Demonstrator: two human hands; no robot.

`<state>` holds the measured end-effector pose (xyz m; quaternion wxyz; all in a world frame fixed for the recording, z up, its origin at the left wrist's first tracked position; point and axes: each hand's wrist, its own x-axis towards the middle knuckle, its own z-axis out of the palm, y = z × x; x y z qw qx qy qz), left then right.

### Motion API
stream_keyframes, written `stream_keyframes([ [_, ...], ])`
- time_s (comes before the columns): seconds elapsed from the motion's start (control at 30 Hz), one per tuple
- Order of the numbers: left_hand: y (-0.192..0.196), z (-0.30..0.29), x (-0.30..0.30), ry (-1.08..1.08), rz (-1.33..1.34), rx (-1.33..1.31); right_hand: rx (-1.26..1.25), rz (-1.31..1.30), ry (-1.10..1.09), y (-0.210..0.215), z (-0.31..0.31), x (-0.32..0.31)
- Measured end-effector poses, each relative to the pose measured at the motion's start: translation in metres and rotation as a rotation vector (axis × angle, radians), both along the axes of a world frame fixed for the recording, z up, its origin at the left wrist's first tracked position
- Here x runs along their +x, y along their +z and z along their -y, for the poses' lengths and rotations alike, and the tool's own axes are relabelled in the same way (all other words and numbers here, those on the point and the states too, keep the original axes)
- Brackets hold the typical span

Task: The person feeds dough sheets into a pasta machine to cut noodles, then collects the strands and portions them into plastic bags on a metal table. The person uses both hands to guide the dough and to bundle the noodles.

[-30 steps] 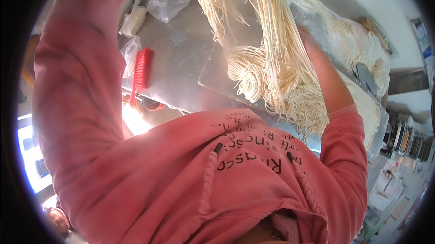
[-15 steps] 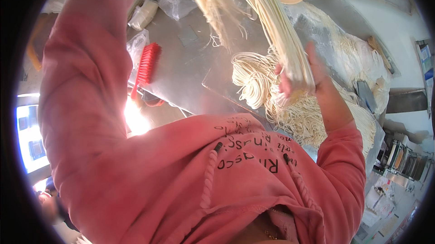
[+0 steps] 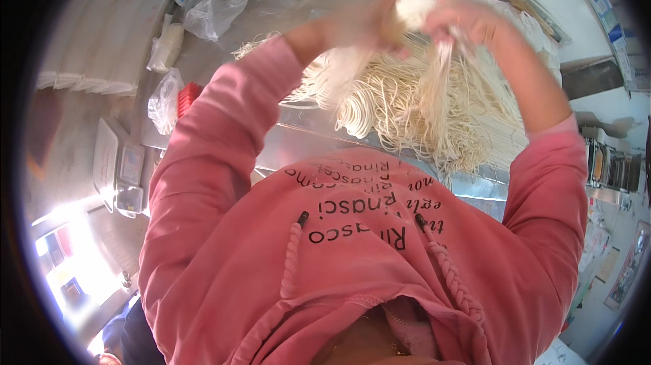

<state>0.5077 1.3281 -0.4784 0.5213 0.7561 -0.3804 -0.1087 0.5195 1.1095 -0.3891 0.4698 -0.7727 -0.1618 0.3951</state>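
Grey metal tabletop (image 3: 274, 18): one cream noodle heap (image 3: 400, 111). Right hand (image 3: 471, 21): fingers gripping one pale noodle bundle (image 3: 414, 10); left hand (image 3: 366, 25): grip unclear.

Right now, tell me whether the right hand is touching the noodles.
Touching: the head view shows the right hand, slightly blurred, closed on a bunch of noodles, with strands hanging straight from its grip.

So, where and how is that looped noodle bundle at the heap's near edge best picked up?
Probably by the rounded end of the looped noodle bundle, coming from the near side and cupping it from below. That curve faces the near side, its strands lying close together, while the loose noodles to its right look tangled and might drag along.
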Motion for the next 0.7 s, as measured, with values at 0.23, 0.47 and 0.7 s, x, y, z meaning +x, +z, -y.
stream_keyframes([
  [0.23, 0.124, -0.001, 0.024, 0.016, -0.280, -0.286, 0.154, 0.360, -0.099, 0.089, -0.031, -0.008],
  [0.47, 0.203, -0.079, 0.007, 0.198, -0.027, 0.482, 0.183, 0.332, -0.277, -0.071, -0.039, -0.029],
  [0.7, 0.229, -0.150, -0.027, 0.234, 0.037, 0.841, 0.070, -0.172, -0.404, -0.084, 0.046, -0.058],
])
